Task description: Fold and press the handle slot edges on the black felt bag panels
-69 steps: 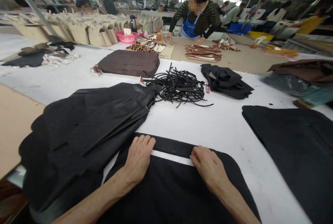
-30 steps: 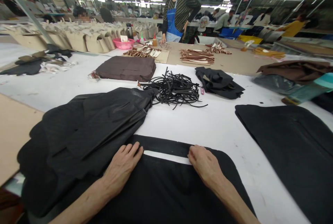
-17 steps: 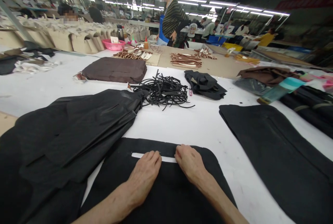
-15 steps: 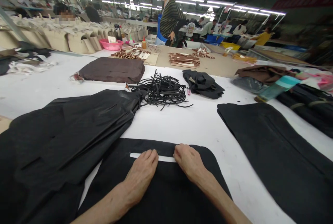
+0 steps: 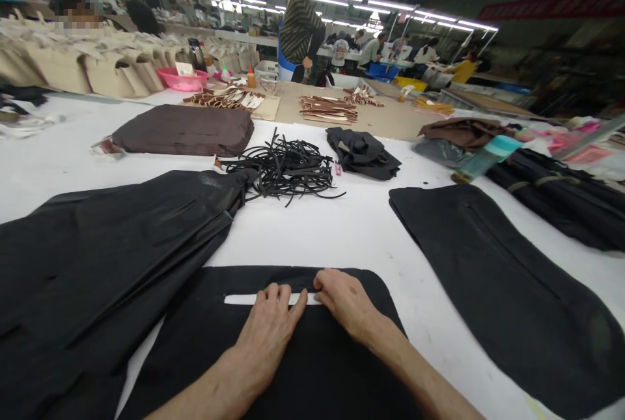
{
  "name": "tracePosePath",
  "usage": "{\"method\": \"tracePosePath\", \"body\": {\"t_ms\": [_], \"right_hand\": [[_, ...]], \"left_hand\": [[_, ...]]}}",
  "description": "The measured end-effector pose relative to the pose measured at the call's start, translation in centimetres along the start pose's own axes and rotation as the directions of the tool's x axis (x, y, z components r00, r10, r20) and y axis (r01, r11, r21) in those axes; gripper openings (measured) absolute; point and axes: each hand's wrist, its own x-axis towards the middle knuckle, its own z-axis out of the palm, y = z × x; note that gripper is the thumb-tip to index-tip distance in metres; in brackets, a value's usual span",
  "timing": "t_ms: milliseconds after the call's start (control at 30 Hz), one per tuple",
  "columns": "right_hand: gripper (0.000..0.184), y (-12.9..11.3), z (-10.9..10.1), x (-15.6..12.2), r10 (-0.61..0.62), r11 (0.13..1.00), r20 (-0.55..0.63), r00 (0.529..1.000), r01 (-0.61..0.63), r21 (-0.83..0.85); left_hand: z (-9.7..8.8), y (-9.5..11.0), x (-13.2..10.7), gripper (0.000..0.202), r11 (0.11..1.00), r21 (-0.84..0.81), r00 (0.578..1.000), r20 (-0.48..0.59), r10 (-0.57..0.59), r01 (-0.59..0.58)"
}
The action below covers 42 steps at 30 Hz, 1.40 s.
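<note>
At lower centre of the frame, the black fabric panel lies on the white table. The left hand and right hand press flat beside its slot, each grip pinching nothing. Uneven pressure could pucker or skew the slot's edge.

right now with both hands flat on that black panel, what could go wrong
The left hand and right hand press close together at the slot; the black panel could buckle or its thin top strip shift. The black fabric pile touches the panel's far left corner and might drag it askew.
</note>
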Motion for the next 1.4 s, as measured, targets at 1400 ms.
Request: {"method": "tracePosePath", "body": {"t_ms": [1400], "right_hand": [[0.009, 4.8, -1.2, -1.2, 0.415, 0.905, 0.032, 0.909, -0.417, 0.081]], "left_hand": [[1.3, 1.7, 2.0, 0.078, 0.935, 0.351, 0.996, -0.048, 0.079, -0.057]]}}
